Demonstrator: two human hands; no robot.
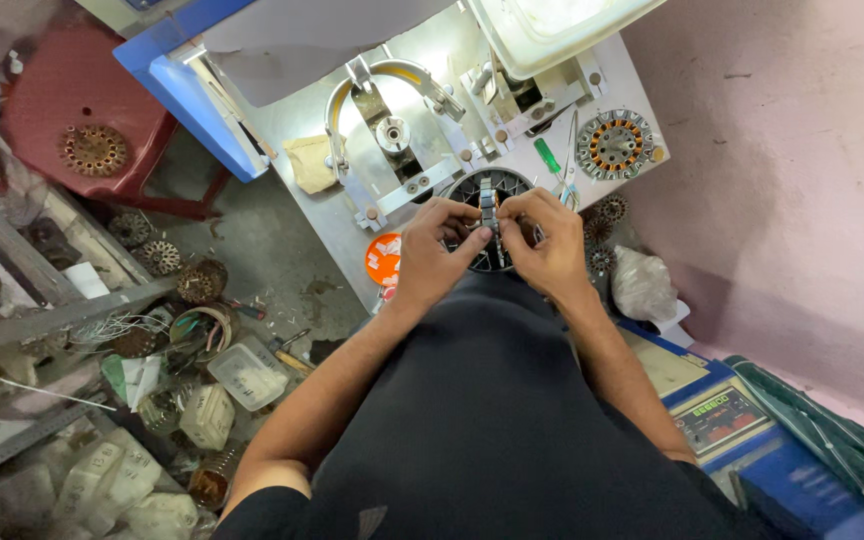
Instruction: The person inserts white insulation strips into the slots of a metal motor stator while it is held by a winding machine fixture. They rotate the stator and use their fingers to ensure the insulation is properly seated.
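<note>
Metal bench point(352, 215) | L hand point(430, 252) + R hand point(550, 245) pinch prob. stator core point(490, 212) btwn fingertips

Screen: I see 1 small display point(720, 417) with orange digits, on blue machine point(752, 440), lower right.
Packages: clear plastic bag point(642, 283) right; clear tub point(248, 375) left floor.

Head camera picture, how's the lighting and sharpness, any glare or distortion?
Head view: daylight is soft and even; the white tray at top is blown out; both hands, left hand and right hand, look sharp; edges bow with wide-angle distortion.
</note>
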